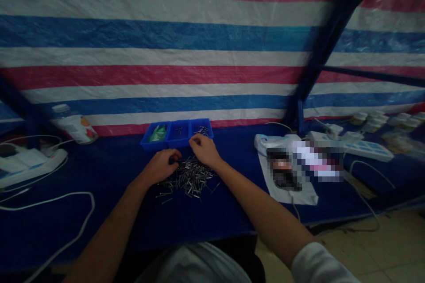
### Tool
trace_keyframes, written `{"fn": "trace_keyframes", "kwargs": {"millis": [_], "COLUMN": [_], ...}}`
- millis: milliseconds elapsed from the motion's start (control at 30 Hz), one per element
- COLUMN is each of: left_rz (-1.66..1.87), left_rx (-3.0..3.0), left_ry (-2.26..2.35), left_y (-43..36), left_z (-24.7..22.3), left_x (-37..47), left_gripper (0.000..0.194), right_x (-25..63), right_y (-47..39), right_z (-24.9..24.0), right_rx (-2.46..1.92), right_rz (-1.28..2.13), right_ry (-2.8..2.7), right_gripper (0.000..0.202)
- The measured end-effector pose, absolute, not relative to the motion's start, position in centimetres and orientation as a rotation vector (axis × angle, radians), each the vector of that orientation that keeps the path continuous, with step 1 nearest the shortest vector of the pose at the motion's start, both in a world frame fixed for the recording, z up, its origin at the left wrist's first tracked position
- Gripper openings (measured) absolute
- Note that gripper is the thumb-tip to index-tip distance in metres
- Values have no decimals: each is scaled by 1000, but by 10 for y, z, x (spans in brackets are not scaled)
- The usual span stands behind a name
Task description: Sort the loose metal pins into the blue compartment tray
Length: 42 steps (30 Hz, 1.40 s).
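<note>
A loose pile of thin silver metal pins (191,180), like nails or screws, lies on the blue table. At its upper left edge is my left hand (162,167), fingers curled and closed; whatever is in them is too dark to make out. My right hand (206,150) reaches over the far side of the pile, thumb and fingertips pinched by the front edge of a blue divided tray (179,143). Any piece in that pinch is too small to see. Green-and-white packets (158,133) fill the tray's left compartment; a few metal pieces lie in the middle and right ones.
A bottle (77,128) leans at the back left near a white power strip (49,163) and cable. To the right lie a white bag (307,195) with blurred items on it, another power strip (368,148) and several small jars (375,120). A striped tarp (166,57) hangs behind.
</note>
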State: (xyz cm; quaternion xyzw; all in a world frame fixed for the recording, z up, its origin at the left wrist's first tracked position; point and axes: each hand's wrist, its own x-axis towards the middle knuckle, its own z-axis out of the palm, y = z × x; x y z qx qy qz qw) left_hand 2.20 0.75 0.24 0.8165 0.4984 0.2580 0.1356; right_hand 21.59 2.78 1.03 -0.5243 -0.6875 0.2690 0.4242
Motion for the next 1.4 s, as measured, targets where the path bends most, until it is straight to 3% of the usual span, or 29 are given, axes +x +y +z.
{"fn": "trace_keyframes", "kwargs": {"millis": [133,300,800,1400], "left_rz": [688,670,597,829], "left_rx": [2374,2361,2420,2378], "left_ry": [1420,1377,1432,1395], "left_y": [7,6,5,5], "left_z": [2,3,9,10], "left_x": [21,22,22,27], "left_gripper": [25,20,22,21], "right_x": [213,210,209,207], "right_y": [15,7,9,22], "right_z": [8,8,7,-1], "right_rx": [-1163,-1124,-1160,-1085], "right_rz": [336,250,191,304], "right_ry": [-2241,-2478,-2541,-2354], "right_gripper": [22,24,32,36]}}
